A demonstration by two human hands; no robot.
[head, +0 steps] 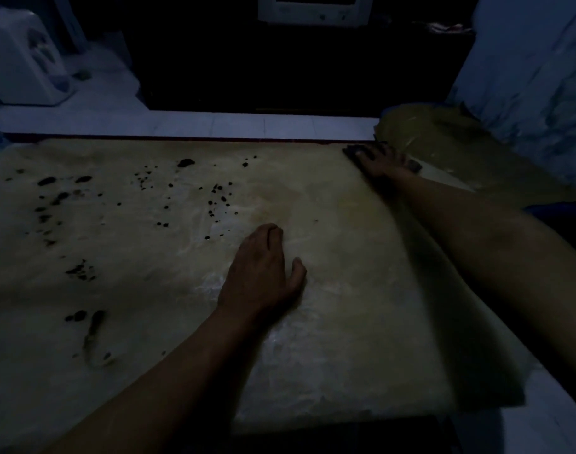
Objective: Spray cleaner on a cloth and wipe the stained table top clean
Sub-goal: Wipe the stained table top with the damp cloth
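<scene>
The scene is dim. A pale table top (345,322) fills the view, with several dark stains (83,191) spattered over its left half and a long smear near the left front. My left hand (263,270) lies flat, palm down, near the table's middle, holding nothing. My right hand (383,160) reaches to the far right corner and presses down on a small dark cloth (353,151), whose edges show beside my fingers. The right half of the top looks wet and streaky. No spray bottle is in view.
A yellowish sheet (443,139) hangs off the table's far right corner. A white appliance (21,57) stands on the floor at far left. A white-framed box (314,9) sits atop dark furniture at the back. Pale fabric (535,77) hangs at right.
</scene>
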